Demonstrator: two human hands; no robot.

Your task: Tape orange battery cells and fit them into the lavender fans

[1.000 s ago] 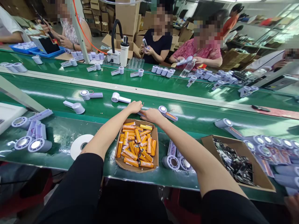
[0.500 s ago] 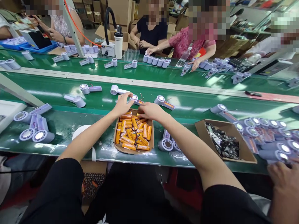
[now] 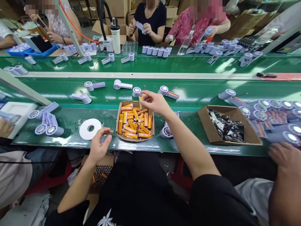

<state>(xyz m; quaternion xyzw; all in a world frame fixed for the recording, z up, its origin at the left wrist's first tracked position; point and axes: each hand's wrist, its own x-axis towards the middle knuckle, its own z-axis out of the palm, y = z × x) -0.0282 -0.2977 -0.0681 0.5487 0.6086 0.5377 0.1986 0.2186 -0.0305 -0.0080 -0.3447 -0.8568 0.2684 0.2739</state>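
Note:
My right hand (image 3: pixel 155 103) is over the far edge of a cardboard box (image 3: pixel 118 135) of orange batteries (image 3: pixel 135 125). Its fingers are pinched on a pale yellow-orange battery (image 3: pixel 141 99), partly hidden by them. Just beyond the fingertips lies a light purple handheld fan body (image 3: pixel 136 92) with a round head; its handle is covered by the hand. My left hand (image 3: pixel 100 146) hangs at the near table edge, thumb and fingers apart, holding nothing. It is between the battery box and a white tape roll (image 3: pixel 85 128).
More fan bodies (image 3: pixel 121 84) lie along the green belt, and several stand at left (image 3: pixel 54 130). One (image 3: pixel 166 131) is right of the battery box. A carton of black parts (image 3: pixel 225 125) is further right, beside a co-worker's hand (image 3: pixel 285 155). People sit across the belt.
My left hand has drawn back from the fan body to the near edge, fingers apart. My right hand has risen from the box with a battery. Across the belt, a person has lifted a part.

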